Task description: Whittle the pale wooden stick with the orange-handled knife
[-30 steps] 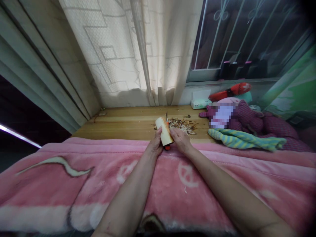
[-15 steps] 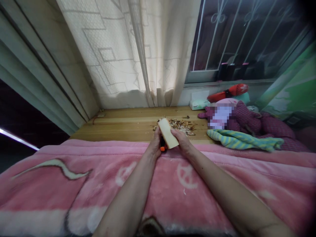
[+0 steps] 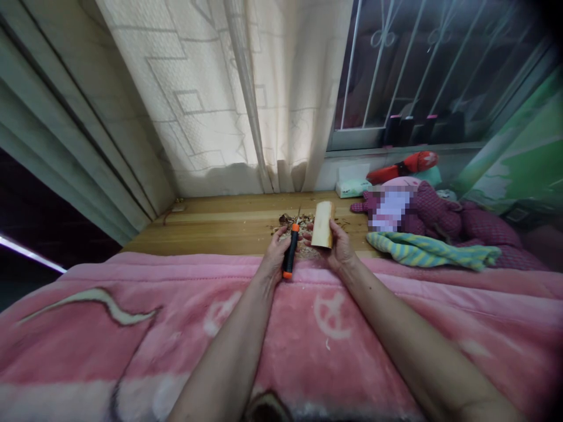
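In the head view my left hand point(image 3: 275, 253) is closed round a carving tool point(image 3: 290, 253) with a black grip and orange ends. Its thin blade points up and away from me; the exact blade shape is too small to tell. A pale wood block point(image 3: 322, 225), with a darker strip along its right side, stands nearly upright in my right hand point(image 3: 342, 247). The right thumb lies along that side, and the other fingers are partly behind the block. Block and tool are apart. Beneath them, wood shavings point(image 3: 288, 221) are scattered over the wooden surface point(image 3: 211, 225).
A pink blanket point(image 3: 185, 346) covers the near side, under my forearms. To the right lie a striped green-and-yellow cloth point(image 3: 426, 249), a purple stuffed toy point(image 3: 440, 211), a tissue pack point(image 3: 353, 186) and a red bundle point(image 3: 402, 168). Curtains point(image 3: 202, 117) hang behind.
The wood block has moved right, out of my left hand, and stands more upright in my right hand. The carving tool, mostly hidden behind it before, now shows in my left hand.
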Demonstrator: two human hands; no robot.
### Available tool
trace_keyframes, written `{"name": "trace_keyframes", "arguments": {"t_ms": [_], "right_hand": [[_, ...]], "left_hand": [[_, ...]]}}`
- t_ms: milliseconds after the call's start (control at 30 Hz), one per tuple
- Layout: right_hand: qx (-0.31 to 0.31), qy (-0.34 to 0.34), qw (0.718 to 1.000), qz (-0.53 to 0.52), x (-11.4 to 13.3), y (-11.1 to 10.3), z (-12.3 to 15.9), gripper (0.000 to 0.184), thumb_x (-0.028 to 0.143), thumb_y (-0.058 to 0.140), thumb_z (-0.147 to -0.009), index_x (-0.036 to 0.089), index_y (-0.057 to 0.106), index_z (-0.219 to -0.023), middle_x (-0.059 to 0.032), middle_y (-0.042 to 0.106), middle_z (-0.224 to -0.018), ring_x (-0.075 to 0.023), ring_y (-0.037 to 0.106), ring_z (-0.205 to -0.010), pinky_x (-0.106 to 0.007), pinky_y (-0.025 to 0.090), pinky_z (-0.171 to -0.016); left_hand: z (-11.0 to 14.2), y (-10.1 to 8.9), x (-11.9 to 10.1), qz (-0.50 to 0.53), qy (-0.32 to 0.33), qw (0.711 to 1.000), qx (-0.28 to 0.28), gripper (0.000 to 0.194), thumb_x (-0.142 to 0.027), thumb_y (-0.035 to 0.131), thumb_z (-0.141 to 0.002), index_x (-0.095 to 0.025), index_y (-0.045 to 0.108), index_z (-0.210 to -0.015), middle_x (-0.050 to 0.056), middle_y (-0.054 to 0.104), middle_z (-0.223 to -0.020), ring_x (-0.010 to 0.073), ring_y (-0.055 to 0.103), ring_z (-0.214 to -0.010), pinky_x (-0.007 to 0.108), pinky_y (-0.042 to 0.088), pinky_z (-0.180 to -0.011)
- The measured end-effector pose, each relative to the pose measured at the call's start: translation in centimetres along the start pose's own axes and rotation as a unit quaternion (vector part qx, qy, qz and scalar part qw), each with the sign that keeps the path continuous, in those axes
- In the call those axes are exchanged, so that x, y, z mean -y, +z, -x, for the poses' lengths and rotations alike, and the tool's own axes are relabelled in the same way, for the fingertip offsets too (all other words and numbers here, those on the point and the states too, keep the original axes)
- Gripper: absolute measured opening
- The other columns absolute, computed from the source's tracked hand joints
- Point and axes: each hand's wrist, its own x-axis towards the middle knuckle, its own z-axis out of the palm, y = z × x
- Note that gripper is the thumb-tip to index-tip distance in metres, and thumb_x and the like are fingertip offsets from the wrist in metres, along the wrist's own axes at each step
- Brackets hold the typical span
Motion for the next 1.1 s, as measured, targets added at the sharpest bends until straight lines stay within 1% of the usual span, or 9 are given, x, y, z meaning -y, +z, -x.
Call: {"name": "trace_keyframes", "arguments": {"t_ms": [67, 133, 267, 500, 667, 800, 900, 967, 1100], "right_hand": [[-0.006, 0.025, 1.0, 0.011, -0.1, -0.3, -0.2, 0.033, 0.045, 0.045, -0.077, 0.016, 0.053, -0.091, -0.0036, 0.063, -0.063, -0.015, 0.058, -0.049, -0.027, 0.048, -0.043], [-0.02, 0.059, 0.998, 0.026, -0.3, -0.5, -0.4, 0.037, 0.048, 0.042, -0.078, 0.014, 0.054, -0.089, -0.0042, 0.061, -0.057, -0.0144, 0.056, -0.045, -0.025, 0.046, -0.039], [-0.035, 0.081, 0.996, 0.033, -0.6, -0.8, -0.8, 0.039, 0.048, 0.038, -0.081, 0.014, 0.055, -0.088, -0.0036, 0.06, -0.052, -0.0144, 0.055, -0.041, -0.023, 0.043, -0.035], [-0.062, 0.085, 0.994, -0.006, -1.0, -1.5, -1.8, 0.033, 0.04, 0.038, -0.083, 0.012, 0.055, -0.086, -0.0041, 0.059, -0.052, -0.0155, 0.056, -0.044, -0.025, 0.045, -0.038], [-0.057, 0.093, 0.994, -0.008, -0.7, -1.6, -1.8, 0.035, 0.042, 0.034, -0.084, 0.013, 0.053, -0.089, -0.0037, 0.058, -0.05, -0.0162, 0.055, -0.041, -0.025, 0.043, -0.034], [-0.051, 0.125, 0.991, 0.023, -0.3, -1.3, -1.5, 0.042, 0.047, 0.029, -0.083, 0.013, 0.053, -0.086, -0.0053, 0.057, -0.045, -0.0173, 0.053, -0.037, -0.025, 0.039, -0.03], [-0.047, 0.129, 0.99, 0.025, -0.1, -1.2, -1.5, 0.041, 0.047, 0.031, -0.083, 0.013, 0.053, -0.086, -0.0056, 0.057, -0.045, -0.017, 0.053, -0.036, -0.025, 0.04, -0.031], [-0.036, 0.124, 0.991, 0.023, -0.2, -1.3, -1.5, 0.041, 0.047, 0.033, -0.082, 0.012, 0.054, -0.086, -0.006, 0.058, -0.046, -0.0168, 0.054, -0.038, -0.025, 0.041, -0.033], [-0.024, 0.09, 0.996, -0.004, -0.4, -1.4, -1.8, 0.038, 0.043, 0.035, -0.083, 0.011, 0.056, -0.088, -0.0055, 0.06, -0.051, -0.016, 0.056, -0.043, -0.025, 0.044, -0.038]], "left_hand": [[0.1, 0.1, -0.2, 0.023, 0.001, 1.0, -0.011, 0.052, -0.024, 0.072, -0.059, -0.014, 0.049, -0.105, 0.001, 0.063, -0.073, 0.0048, 0.054, -0.052, 0.013, 0.041, -0.049], [0.2, 0.1, -0.3, 0.035, -0.032, 0.999, 0.0, 0.039, -0.026, 0.073, -0.058, -0.011, 0.055, -0.09, 0.0, 0.061, -0.065, 0.0046, 0.053, -0.052, 0.013, 0.04, -0.05], [0.6, 0.1, -0.3, 0.015, -0.098, 0.994, 0.05, 0.031, -0.034, 0.07, -0.062, -0.012, 0.053, -0.077, 0.0, 0.058, -0.058, 0.0067, 0.053, -0.048, 0.016, 0.042, -0.048], [1.4, 1.8, -0.5, -0.098, -0.047, 0.992, 0.065, 0.037, -0.047, 0.059, -0.069, -0.019, 0.041, -0.086, -0.002, 0.059, -0.054, 0.0132, 0.057, -0.044, 0.024, 0.046, -0.046], [0.5, 3.2, -1.8, -0.215, 0.034, 0.975, 0.041, 0.039, -0.047, 0.062, -0.065, -0.017, 0.046, -0.085, -0.005, 0.052, -0.046, 0.0088, 0.049, -0.037, 0.018, 0.037, -0.037], [-1.2, 2.9, -2.5, -0.284, 0.1, 0.953, 0.028, 0.037, -0.046, 0.064, -0.061, -0.013, 0.053, -0.073, -0.005, 0.049, -0.044, 0.0063, 0.045, -0.038, 0.017, 0.034, -0.04], [-1.9, 2.0, -2.1, -0.303, 0.099, 0.948, 0.023, 0.036, -0.047, 0.063, -0.062, -0.013, 0.053, -0.07, -0.004, 0.05, -0.046, 0.0065, 0.046, -0.041, 0.018, 0.033, -0.041], [-1.9, 1.5, -1.6, -0.297, 0.111, 0.948, 0.026, 0.036, -0.044, 0.065, -0.06, -0.014, 0.053, -0.075, -0.003, 0.054, -0.053, 0.0085, 0.052, -0.048, 0.018, 0.038, -0.047], [-1.2, 1.1, -1.1, -0.254, 0.062, 0.961, 0.09, 0.041, -0.046, 0.062, -0.064, -0.016, 0.049, -0.088, -0.001, 0.059, -0.062, 0.0097, 0.054, -0.048, 0.022, 0.044, -0.05]]}}
